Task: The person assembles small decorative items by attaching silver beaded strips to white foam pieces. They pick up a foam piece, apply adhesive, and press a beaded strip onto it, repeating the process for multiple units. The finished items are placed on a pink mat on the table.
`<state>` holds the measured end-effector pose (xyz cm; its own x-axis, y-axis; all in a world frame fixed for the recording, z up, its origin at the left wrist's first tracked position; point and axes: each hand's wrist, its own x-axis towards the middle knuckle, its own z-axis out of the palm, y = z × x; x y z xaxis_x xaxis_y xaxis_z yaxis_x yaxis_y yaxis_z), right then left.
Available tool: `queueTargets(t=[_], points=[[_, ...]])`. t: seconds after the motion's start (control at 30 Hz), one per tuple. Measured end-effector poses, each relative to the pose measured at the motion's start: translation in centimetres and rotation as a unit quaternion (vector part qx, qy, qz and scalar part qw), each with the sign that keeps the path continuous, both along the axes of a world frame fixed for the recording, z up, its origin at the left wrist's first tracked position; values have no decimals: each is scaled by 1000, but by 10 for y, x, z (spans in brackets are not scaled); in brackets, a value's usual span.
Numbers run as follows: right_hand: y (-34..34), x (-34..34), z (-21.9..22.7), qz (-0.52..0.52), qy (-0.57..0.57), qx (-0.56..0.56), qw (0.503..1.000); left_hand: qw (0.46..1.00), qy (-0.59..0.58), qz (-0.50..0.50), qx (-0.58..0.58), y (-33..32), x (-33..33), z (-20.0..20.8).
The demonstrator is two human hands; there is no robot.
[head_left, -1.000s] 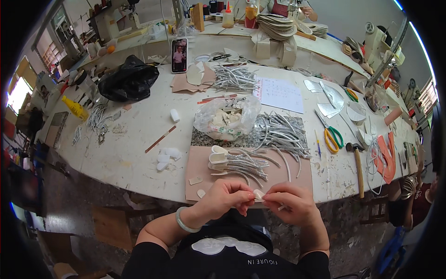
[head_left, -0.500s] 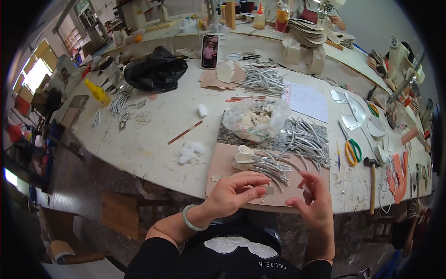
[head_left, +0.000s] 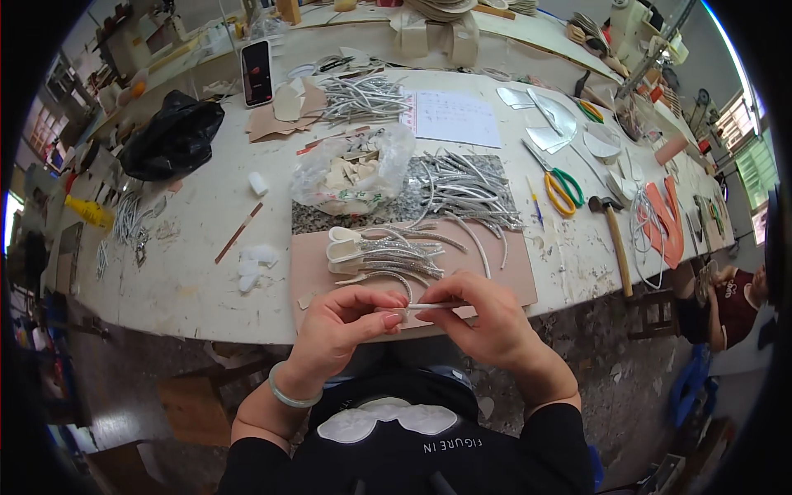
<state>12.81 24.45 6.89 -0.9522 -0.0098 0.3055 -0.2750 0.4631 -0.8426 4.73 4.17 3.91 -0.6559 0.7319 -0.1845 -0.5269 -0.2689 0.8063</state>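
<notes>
Above the near edge of a pinkish board (head_left: 511, 276), my two hands meet fingertip to fingertip. My right hand (head_left: 491, 318) pinches a thin silvery-white cord (head_left: 425, 306) that runs level toward the left. At the cord's end, my left hand (head_left: 338, 322) is closed in a pinch on a small pale piece, partly hidden by the fingers. Just beyond the hands, finished-looking cords with cream end loops (head_left: 345, 247) lie in a bundle on the board. A larger pile of loose silver cords (head_left: 466, 190) spreads over the speckled stone slab (head_left: 318, 216) behind.
A clear plastic bag (head_left: 309, 181) of cream scraps sits on the slab. Scissors (head_left: 563, 190) and a hammer (head_left: 615, 247) lie at the right. To the left are white lumps (head_left: 254, 268), a black bag (head_left: 177, 136) and a propped phone (head_left: 256, 74). Another person (head_left: 730, 301) sits at far right.
My right hand, open and apart before, now grips a cord and has come up against my left hand. The view has swung right, so the table appears shifted left.
</notes>
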Motion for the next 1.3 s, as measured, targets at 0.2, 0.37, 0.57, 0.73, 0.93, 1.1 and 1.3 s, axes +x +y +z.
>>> queueTargets(t=[0.2, 0.37, 0.57, 0.73, 0.93, 1.1, 1.3], points=[[3, 1, 3, 23, -87, -2, 996, 998, 58, 14, -8, 0, -2, -5], [3, -1, 6, 28, -168, -48, 984, 997, 68, -2, -32, -1, -2, -5], [6, -5, 2, 60, -203, -72, 975, 996, 63, -23, -52, 1, -4, -8], [7, -7, 0, 77, -213, -91, 970, 996, 58, -29, -67, 1, -5, -10], [9, -9, -2, 85, -232, -94, 964, 995, 49, -36, -83, 0, -8, -12], [9, -10, -4, 87, -225, -97, 966, 995, 52, -36, -82, 0, -9, -11], [8, -12, -4, 86, -216, -101, 967, 995, 49, -36, -80, -1, -9, -13]])
